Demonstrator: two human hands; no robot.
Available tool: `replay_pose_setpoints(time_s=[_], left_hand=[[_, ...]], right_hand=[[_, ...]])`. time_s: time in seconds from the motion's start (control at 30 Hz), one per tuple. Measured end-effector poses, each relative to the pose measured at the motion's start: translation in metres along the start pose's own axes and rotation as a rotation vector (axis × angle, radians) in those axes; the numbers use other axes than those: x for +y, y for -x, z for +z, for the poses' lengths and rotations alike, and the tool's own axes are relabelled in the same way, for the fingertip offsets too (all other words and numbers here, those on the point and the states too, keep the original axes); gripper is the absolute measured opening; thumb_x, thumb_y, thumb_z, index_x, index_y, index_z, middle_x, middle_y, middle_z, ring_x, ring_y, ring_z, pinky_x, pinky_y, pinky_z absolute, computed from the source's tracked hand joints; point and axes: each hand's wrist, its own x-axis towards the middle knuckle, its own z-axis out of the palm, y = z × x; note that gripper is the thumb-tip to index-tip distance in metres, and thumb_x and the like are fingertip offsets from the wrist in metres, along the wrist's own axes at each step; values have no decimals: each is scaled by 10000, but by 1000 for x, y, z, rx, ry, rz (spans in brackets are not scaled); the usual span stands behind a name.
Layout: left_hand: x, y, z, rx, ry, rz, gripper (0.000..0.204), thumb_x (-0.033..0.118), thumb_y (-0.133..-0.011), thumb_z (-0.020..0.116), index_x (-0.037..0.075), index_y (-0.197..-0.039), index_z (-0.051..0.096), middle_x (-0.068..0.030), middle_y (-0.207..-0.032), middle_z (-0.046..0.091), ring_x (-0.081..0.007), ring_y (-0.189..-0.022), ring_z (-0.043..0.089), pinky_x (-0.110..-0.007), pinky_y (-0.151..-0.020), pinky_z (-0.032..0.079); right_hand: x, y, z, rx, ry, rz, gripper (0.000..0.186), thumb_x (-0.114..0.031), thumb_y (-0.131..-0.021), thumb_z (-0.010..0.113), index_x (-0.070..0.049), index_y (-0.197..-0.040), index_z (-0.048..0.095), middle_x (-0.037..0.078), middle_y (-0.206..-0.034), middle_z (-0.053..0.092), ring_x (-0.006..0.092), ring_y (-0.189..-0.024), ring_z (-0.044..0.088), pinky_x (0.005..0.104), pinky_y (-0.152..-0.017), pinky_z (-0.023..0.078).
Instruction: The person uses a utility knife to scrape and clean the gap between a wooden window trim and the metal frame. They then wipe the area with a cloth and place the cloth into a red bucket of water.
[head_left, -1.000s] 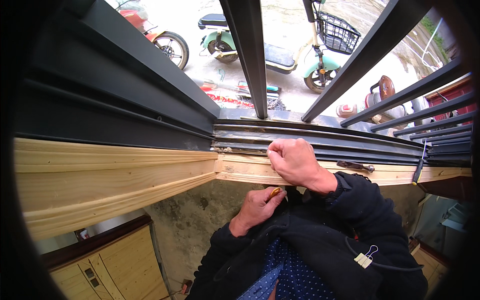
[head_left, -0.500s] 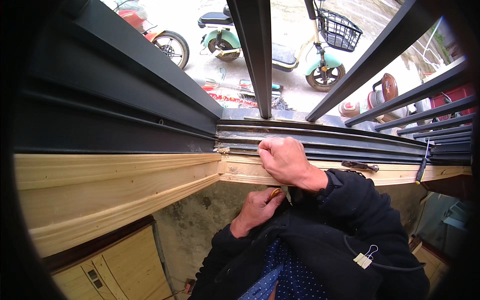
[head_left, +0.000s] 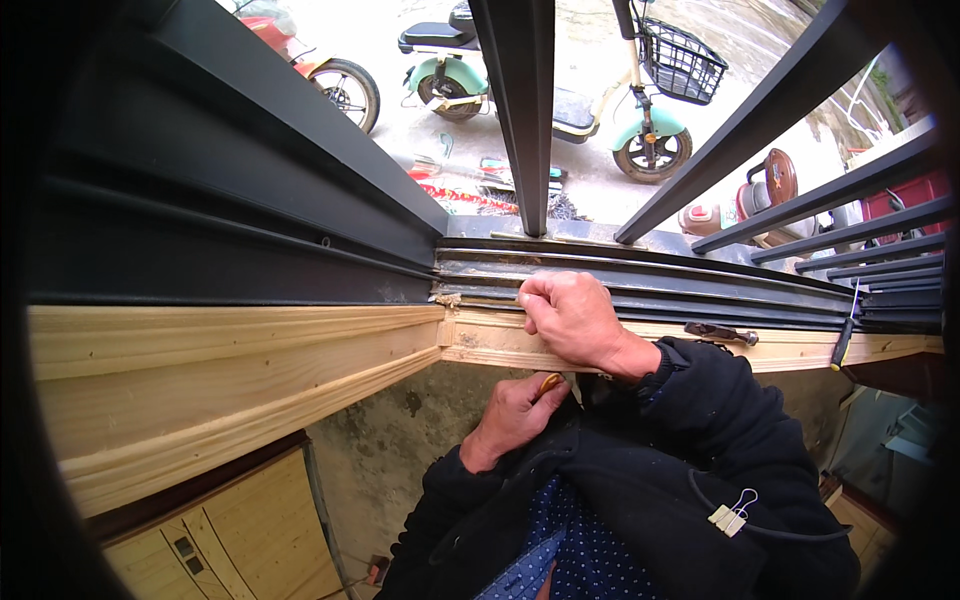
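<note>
My left hand [head_left: 508, 418] is closed round a yellow object [head_left: 549, 382], perhaps a tool handle, just below the front edge of the wooden sill [head_left: 485, 340]. Above it, my right hand [head_left: 570, 315] has its fingers curled and pinched at the inner edge of the black metal window track [head_left: 690, 285]; whatever is between them is hidden. Small pale debris [head_left: 448, 300] lies at the track's left corner. To the right, a dark tool with a metal end [head_left: 712, 331] lies on the sill, and a yellow-and-black screwdriver [head_left: 843, 345] rests across it near the right end.
Black vertical bars [head_left: 512, 120] and a wide frame [head_left: 200, 180] border the opening. Outside stand scooters [head_left: 650, 140], a red vehicle [head_left: 340, 95] and assorted items [head_left: 760, 200]. Below are a wooden cabinet [head_left: 240, 520] and concrete floor [head_left: 380, 420]. A binder clip [head_left: 728, 518] hangs on my dark jacket.
My right hand has moved left along the track edge over the last second, mostly in the first half. My left hand stays closed on the yellow object. The view has shifted slightly.
</note>
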Motion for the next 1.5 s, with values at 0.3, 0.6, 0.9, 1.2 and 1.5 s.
replay_pose_setpoints(time_s=[0.3,0.6,0.9,1.2,1.5], left_hand=[[1,1,2,4,1,11,134,129,-986,740,-4,-992,733,-168,-777,701,-260,-630,672,-343,-618,518],[2,5,8,-15,-5,-16,149,141,-999,729,-6,-975,721,-157,-733,657,-180,-588,571,-331,-595,494],[0,10,11,5,-3,-16,147,142,-999,726,-4,-978,724,-162,-748,667,-182,-604,593,-332,-607,502],[1,10,10,9,-13,-20,134,141,-985,731,6,-993,735,-195,-795,701,-321,-670,691,-364,-620,523],[2,8,10,21,-2,-2,125,128,-967,747,3,-983,742,-190,-789,712,-327,-668,715,-369,-626,531]], right_hand=[[6,7,-8,-2,-19,-100,201,-168,-986,619,-25,-940,752,87,-685,728,199,-640,733,338,-618,548],[4,34,-24,70,125,-250,137,-178,-955,636,-80,-930,728,172,-748,705,408,-691,696,489,-639,557],[3,24,-19,242,315,-483,114,-140,-943,641,-53,-873,662,166,-648,651,375,-602,677,466,-542,524],[2,17,2,259,385,-526,136,-79,-875,591,-68,-743,561,156,-578,611,353,-508,641,462,-480,500],[8,6,6,174,225,-366,91,-122,-953,637,-70,-893,681,162,-719,676,393,-671,685,467,-593,539]])
